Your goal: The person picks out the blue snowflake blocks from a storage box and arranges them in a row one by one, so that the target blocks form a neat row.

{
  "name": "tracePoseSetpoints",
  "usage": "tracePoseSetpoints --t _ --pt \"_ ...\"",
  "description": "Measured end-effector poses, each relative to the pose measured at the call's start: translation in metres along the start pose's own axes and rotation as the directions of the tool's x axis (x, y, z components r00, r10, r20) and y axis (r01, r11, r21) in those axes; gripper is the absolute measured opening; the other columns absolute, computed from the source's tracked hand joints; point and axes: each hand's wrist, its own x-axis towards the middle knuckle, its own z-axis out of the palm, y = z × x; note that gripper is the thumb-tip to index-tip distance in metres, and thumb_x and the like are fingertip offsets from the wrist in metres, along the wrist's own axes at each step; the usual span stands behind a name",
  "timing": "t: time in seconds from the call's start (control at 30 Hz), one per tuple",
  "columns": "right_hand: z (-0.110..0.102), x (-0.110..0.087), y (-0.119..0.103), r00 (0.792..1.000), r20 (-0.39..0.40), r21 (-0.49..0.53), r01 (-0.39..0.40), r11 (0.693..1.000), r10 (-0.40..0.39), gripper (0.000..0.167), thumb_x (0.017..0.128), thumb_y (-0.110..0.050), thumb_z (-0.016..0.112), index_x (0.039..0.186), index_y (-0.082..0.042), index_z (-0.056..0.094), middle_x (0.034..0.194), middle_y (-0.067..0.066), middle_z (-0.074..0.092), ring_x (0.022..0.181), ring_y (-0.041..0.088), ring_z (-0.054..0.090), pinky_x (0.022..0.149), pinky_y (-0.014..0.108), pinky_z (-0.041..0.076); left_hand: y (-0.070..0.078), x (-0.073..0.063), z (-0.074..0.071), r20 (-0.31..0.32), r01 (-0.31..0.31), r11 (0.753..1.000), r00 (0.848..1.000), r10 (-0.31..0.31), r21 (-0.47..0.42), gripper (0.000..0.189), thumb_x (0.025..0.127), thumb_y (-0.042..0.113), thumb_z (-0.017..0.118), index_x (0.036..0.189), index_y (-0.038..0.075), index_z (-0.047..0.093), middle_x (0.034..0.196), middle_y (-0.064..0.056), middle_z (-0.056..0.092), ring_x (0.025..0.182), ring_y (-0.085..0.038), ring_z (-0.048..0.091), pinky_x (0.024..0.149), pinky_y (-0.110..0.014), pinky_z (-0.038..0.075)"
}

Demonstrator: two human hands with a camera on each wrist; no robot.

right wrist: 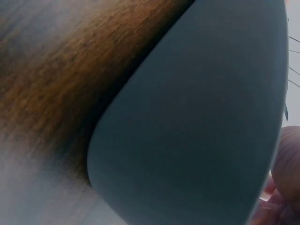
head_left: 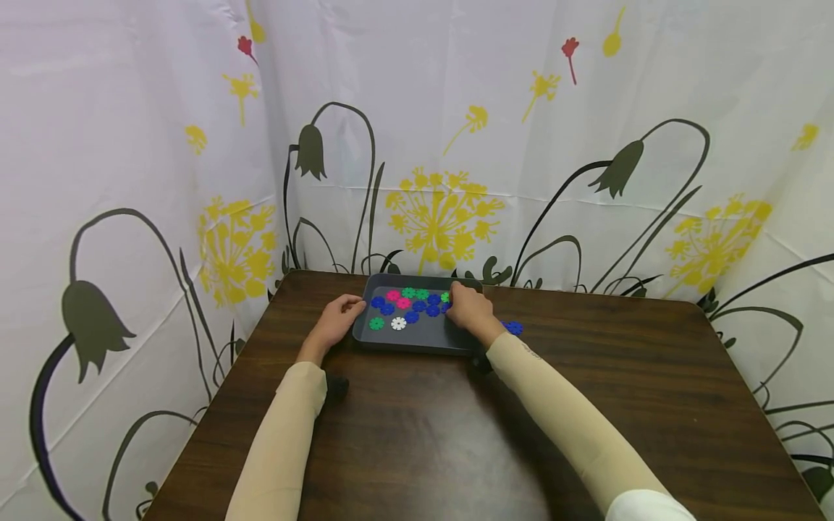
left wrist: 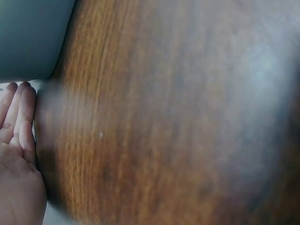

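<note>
Evidently the discs are the things in hand; they lie flat in a grey tray near the far edge of the table, mostly blue, with some green and pink and one white; a lime disc sits right by the fingers of the right hand; more blue discs lie outside the tray, on the table just beyond its right end. The left hand is at the tray's left side, its fingers fairly straight in the left wrist view, their tips at the outer wall; it does not look clenched. The right hand dips into the tray's right end with fingers bent down; whether it pinches a disc I cannot tell, as the hand's own back covers the tips and the tray wall hides most of it from the right wrist camera.

The discs look like thin plastic, so probably light, stiff and hard to break; being flat on a smooth floor, they would likely slide under a poor pinch; the notched rim seems the best hold, thumb and forefinger on opposite edges; the tray looks rigid, and is best steadied by its raised wall.
</note>
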Motion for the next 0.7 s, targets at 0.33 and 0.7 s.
tracePoseSetpoints --t 0.33,0.7 --pt "-0.0026 -0.0048 -0.0028 1.0 -0.015 0.008 0.009 1.0 -0.008 0.019 0.102 -0.014 0.067 0.121 -0.015 0.064 0.116 0.011 0.073 0.096 0.036 0.07 0.085 0.057 0.057 -0.0027 0.0025 -0.001 0.008 0.018 1.0 1.0 -0.018 -0.002 0.051 0.114 0.041 0.054 0.149 0.004 0.056 0.15 -0.021 0.057 0.141 -0.039 0.052 0.122 -0.057 0.04" --pt "-0.0034 -0.008 -0.0034 1.0 -0.021 0.013 0.012 1.0 -0.012 0.023 0.103 -0.012 0.063 0.125 -0.017 0.068 0.119 0.009 0.075 0.088 0.033 0.069 0.08 0.054 0.057 -0.0027 0.0037 -0.0006 0.005 0.011 1.0 1.0 -0.011 0.0 0.052 0.113 0.042 0.054 0.149 0.004 0.057 0.149 -0.022 0.058 0.139 -0.038 0.052 0.121 -0.057 0.04"
